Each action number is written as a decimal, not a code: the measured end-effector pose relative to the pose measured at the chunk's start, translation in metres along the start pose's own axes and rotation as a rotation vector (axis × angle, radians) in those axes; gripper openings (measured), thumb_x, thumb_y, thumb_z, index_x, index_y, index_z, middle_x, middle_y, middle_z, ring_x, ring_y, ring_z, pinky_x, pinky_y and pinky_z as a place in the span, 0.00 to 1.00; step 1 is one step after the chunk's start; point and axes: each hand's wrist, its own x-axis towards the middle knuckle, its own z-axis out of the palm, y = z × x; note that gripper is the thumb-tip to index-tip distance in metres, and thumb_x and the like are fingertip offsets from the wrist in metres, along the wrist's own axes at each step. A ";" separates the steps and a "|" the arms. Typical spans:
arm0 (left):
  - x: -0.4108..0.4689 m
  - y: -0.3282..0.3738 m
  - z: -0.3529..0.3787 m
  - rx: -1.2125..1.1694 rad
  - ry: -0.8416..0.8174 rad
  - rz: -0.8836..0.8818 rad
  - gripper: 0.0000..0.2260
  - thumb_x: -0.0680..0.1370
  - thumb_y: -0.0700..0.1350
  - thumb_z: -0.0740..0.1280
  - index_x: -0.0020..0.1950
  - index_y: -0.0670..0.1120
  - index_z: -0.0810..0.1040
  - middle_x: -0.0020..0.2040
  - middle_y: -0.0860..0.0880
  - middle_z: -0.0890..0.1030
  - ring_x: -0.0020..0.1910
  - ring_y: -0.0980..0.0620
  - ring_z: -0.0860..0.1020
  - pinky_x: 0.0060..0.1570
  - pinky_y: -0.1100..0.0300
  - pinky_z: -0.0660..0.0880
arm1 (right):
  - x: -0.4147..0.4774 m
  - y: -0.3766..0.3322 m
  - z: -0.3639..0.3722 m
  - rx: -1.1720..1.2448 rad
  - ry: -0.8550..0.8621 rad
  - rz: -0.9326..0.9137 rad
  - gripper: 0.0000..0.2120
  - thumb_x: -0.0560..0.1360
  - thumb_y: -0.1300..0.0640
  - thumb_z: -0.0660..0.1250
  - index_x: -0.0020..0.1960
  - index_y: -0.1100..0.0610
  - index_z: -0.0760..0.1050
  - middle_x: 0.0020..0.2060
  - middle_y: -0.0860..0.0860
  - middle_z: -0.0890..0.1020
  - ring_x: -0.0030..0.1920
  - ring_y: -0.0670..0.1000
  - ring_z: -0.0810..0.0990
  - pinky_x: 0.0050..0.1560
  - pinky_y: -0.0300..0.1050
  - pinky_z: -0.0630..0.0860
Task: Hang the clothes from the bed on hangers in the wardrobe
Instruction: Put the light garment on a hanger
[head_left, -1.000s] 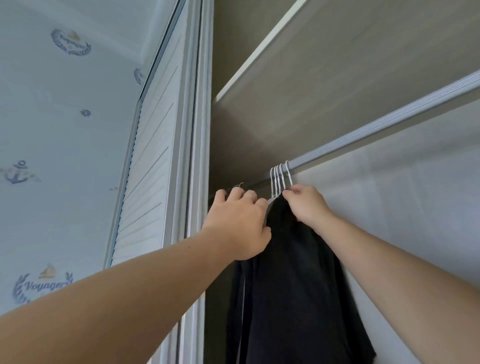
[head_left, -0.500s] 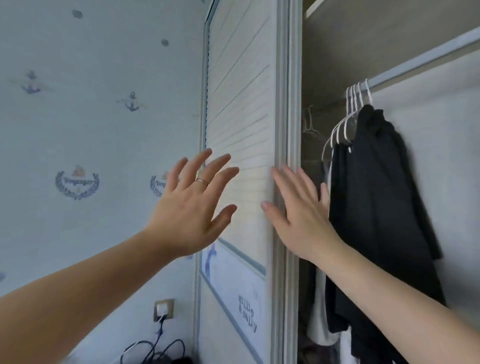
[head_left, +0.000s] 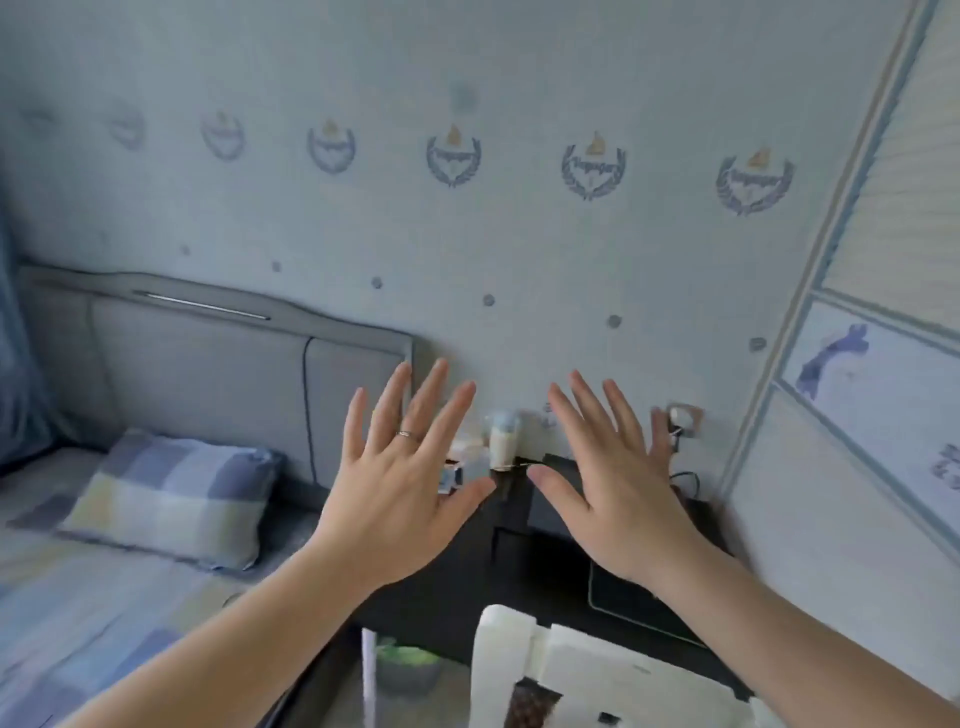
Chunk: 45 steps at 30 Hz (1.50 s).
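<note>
Above the grey headboard (head_left: 208, 374), pale blue wallpaper (head_left: 519, 249) is printed with a row of navy laurel crests (head_left: 593, 165) topped in tan, underlined by grey dots. Below the headboard, the bed (head_left: 78, 623) and its pillow (head_left: 166, 499) are checked in blue, pale yellow and white. To the right of the headboard, a nightstand (head_left: 545, 571) is shown in black.
</note>
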 end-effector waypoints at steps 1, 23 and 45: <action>-0.022 -0.020 0.000 0.014 -0.027 -0.070 0.35 0.78 0.72 0.41 0.82 0.57 0.43 0.82 0.54 0.43 0.80 0.48 0.36 0.77 0.37 0.43 | 0.004 -0.022 0.018 0.022 -0.033 -0.037 0.34 0.74 0.29 0.37 0.77 0.39 0.36 0.78 0.40 0.37 0.78 0.49 0.34 0.74 0.63 0.36; -0.377 -0.288 -0.040 0.361 -0.301 -1.200 0.35 0.78 0.73 0.41 0.81 0.59 0.38 0.81 0.55 0.37 0.77 0.52 0.29 0.74 0.42 0.33 | 0.058 -0.440 0.316 0.205 -0.621 -0.947 0.43 0.64 0.25 0.22 0.76 0.39 0.29 0.77 0.39 0.33 0.77 0.50 0.32 0.71 0.61 0.29; -0.551 -0.455 0.042 0.068 -0.593 -1.998 0.33 0.80 0.69 0.49 0.82 0.59 0.45 0.82 0.56 0.45 0.80 0.51 0.39 0.77 0.44 0.43 | 0.058 -0.657 0.594 0.038 -1.218 -1.140 0.34 0.79 0.32 0.43 0.79 0.42 0.34 0.79 0.42 0.39 0.79 0.52 0.38 0.75 0.65 0.39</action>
